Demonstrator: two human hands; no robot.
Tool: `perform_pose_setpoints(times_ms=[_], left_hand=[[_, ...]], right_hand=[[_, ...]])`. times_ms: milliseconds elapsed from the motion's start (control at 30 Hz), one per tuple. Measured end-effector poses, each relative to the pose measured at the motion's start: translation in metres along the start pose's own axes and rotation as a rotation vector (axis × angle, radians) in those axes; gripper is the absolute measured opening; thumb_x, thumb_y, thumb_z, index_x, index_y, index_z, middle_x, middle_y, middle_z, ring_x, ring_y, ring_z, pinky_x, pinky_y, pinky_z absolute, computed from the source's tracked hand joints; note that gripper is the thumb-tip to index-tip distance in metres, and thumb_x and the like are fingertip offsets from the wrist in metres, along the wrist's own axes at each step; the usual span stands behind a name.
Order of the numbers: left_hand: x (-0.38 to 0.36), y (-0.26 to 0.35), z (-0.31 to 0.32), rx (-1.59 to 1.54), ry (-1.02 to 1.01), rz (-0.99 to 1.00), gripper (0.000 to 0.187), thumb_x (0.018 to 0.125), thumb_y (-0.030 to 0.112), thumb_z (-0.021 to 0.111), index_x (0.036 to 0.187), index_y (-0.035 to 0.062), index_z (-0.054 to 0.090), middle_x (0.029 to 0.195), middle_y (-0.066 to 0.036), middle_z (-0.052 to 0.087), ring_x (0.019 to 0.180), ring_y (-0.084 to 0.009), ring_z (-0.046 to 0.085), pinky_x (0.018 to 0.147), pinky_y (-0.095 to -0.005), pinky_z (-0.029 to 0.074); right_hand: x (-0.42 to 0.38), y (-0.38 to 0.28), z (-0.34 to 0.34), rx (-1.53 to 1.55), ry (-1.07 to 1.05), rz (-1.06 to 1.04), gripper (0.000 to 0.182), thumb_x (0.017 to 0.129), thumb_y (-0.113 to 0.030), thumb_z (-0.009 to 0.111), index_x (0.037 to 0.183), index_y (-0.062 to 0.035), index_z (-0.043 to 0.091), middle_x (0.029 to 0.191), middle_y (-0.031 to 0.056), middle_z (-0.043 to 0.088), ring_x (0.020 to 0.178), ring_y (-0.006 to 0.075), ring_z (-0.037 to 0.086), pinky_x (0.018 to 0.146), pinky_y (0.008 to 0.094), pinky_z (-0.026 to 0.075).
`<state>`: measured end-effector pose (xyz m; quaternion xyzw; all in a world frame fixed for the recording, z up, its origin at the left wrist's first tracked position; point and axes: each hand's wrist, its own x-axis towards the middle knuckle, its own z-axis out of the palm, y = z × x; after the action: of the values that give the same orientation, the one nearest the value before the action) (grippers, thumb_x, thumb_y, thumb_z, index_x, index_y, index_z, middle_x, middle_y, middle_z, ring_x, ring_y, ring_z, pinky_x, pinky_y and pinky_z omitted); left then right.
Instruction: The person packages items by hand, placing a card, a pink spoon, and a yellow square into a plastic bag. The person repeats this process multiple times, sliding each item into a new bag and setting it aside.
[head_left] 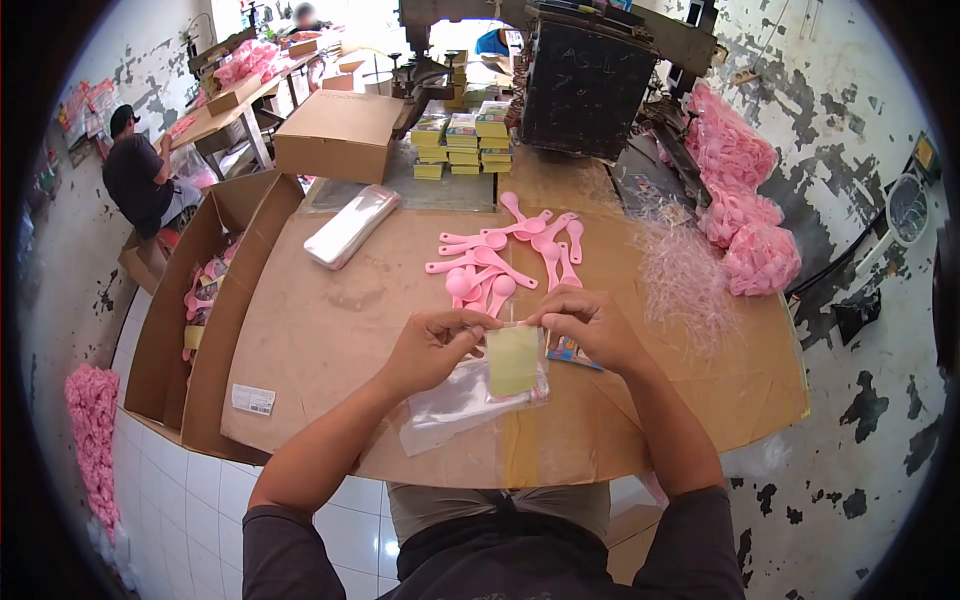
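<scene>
A pale yellow card point(513, 362) hangs between my two hands, close to my body, and seems to sit in a clear plastic bag. My left hand point(440, 345) pinches the bag's upper left corner, and the fingers of my right hand point(585, 322) are closed on its upper right. Below lie more clear plastic bags point(440, 410), flat on the cardboard. Partly under my right hand is a colourful printed card point(568, 352). Just beyond both hands, pink plastic measuring spoons point(490, 258) are scattered in a loose heap.
A bundle of clear bags point(350, 228) lies left of the spoons. Stacks of printed cards point(462, 140) stand behind, beside a black machine point(585, 85). An open carton point(190, 330) flanks the table's left; pink bundles point(755, 250) lie right. A person point(140, 170) sits far left.
</scene>
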<state>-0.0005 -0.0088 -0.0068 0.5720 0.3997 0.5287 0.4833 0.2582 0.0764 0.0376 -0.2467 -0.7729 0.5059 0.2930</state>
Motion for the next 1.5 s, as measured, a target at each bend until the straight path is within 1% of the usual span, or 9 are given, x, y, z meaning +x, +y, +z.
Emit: perform_pose_setpoints(times_ms=[300, 700, 967, 1100, 1233, 1300, 1367, 1433, 1500], left_hand=[[0.002, 0.006, 0.002, -0.055, 0.02, -0.153, 0.021, 0.098, 0.009, 0.071, 0.117, -0.0009, 0.071, 0.103, -0.007, 0.076, 0.086, -0.0088, 0.072, 0.073, -0.0234, 0.061], [-0.002, 0.026, 0.012, 0.112, 0.051, 0.075, 0.048, 0.096, 0.001, 0.07, 0.139, 0.0013, 0.05, 0.116, -0.008, 0.069, 0.1, -0.0096, 0.067, 0.078, -0.0253, 0.06], [0.002, 0.037, -0.004, -0.039, 0.005, -0.034, 0.056, 0.093, 0.001, 0.072, 0.143, 0.0005, 0.047, 0.099, -0.007, 0.067, 0.089, -0.0111, 0.067, 0.069, -0.0253, 0.059], [-0.015, 0.069, -0.056, 0.097, 0.248, 0.075, 0.058, 0.094, 0.003, 0.072, 0.146, 0.0, 0.045, 0.1, -0.008, 0.068, 0.087, -0.0115, 0.067, 0.065, -0.0259, 0.059], [-0.028, 0.073, -0.184, 0.059, 0.86, 0.392, 0.058, 0.098, 0.019, 0.073, 0.146, -0.0002, 0.046, 0.119, -0.013, 0.069, 0.101, -0.0155, 0.069, 0.081, -0.029, 0.06], [-0.038, 0.077, -0.251, -0.201, 1.023, 0.345, 0.055, 0.1, 0.025, 0.071, 0.143, -0.0015, 0.048, 0.124, -0.014, 0.069, 0.108, -0.0221, 0.07, 0.088, -0.0324, 0.058], [-0.045, 0.052, -0.311, 0.322, 1.108, 0.387, 0.054, 0.099, 0.028, 0.071, 0.14, -0.0025, 0.052, 0.121, -0.016, 0.07, 0.109, -0.0272, 0.07, 0.091, -0.0367, 0.056], [-0.052, 0.035, -0.342, 0.823, 1.052, 0.154, 0.052, 0.099, 0.031, 0.07, 0.135, -0.0029, 0.056, 0.116, -0.019, 0.072, 0.109, -0.032, 0.07, 0.093, -0.0408, 0.055], [-0.062, 0.027, -0.347, 1.257, 0.826, -0.356, 0.049, 0.098, 0.033, 0.068, 0.131, -0.0028, 0.06, 0.111, -0.022, 0.073, 0.108, -0.0363, 0.07, 0.095, -0.0445, 0.053]], right_hand=[[0.002, 0.013, 0.01, 0.188, 0.016, 0.055, 0.028, 0.093, -0.007, 0.075, 0.119, 0.0014, 0.067, 0.102, 0.0045, 0.067, 0.091, 0.0119, 0.065, 0.084, 0.0275, 0.054], [0.0, 0.005, 0.014, 0.099, -0.099, 0.096, 0.038, 0.092, 0.0, 0.071, 0.128, 0.0018, 0.062, 0.101, 0.0004, 0.065, 0.091, 0.0097, 0.063, 0.084, 0.0276, 0.052], [-0.001, -0.007, 0.007, 0.015, -0.072, -0.041, 0.047, 0.092, -0.001, 0.071, 0.137, -0.0001, 0.058, 0.113, 0.005, 0.067, 0.101, 0.0133, 0.064, 0.09, 0.0307, 0.053], [-0.022, -0.015, -0.01, -0.358, -0.006, -0.091, 0.05, 0.091, -0.005, 0.072, 0.14, -0.0031, 0.058, 0.109, 0.0059, 0.07, 0.097, 0.0128, 0.064, 0.085, 0.0297, 0.052], [-0.057, -0.01, -0.024, -0.36, 0.014, 0.059, 0.044, 0.092, -0.006, 0.071, 0.135, -0.0056, 0.063, 0.1, 0.0059, 0.073, 0.09, 0.0132, 0.066, 0.077, 0.0286, 0.052], [-0.066, -0.003, -0.028, -0.336, 0.038, 0.084, 0.041, 0.092, -0.006, 0.071, 0.132, -0.0052, 0.066, 0.097, 0.0053, 0.074, 0.088, 0.0131, 0.066, 0.075, 0.0284, 0.051], [-0.071, 0.001, -0.029, -0.341, 0.1, 0.08, 0.038, 0.092, -0.006, 0.071, 0.13, -0.0047, 0.067, 0.097, 0.0059, 0.074, 0.087, 0.0128, 0.066, 0.075, 0.0285, 0.051], [-0.074, 0.007, -0.031, -0.343, 0.15, 0.069, 0.036, 0.092, -0.006, 0.071, 0.128, -0.0041, 0.068, 0.096, 0.0064, 0.074, 0.087, 0.0129, 0.066, 0.075, 0.0286, 0.051], [-0.075, 0.015, -0.034, -0.34, 0.186, 0.051, 0.035, 0.092, -0.006, 0.07, 0.127, -0.0035, 0.069, 0.096, 0.0068, 0.073, 0.086, 0.0132, 0.066, 0.075, 0.0287, 0.051]])
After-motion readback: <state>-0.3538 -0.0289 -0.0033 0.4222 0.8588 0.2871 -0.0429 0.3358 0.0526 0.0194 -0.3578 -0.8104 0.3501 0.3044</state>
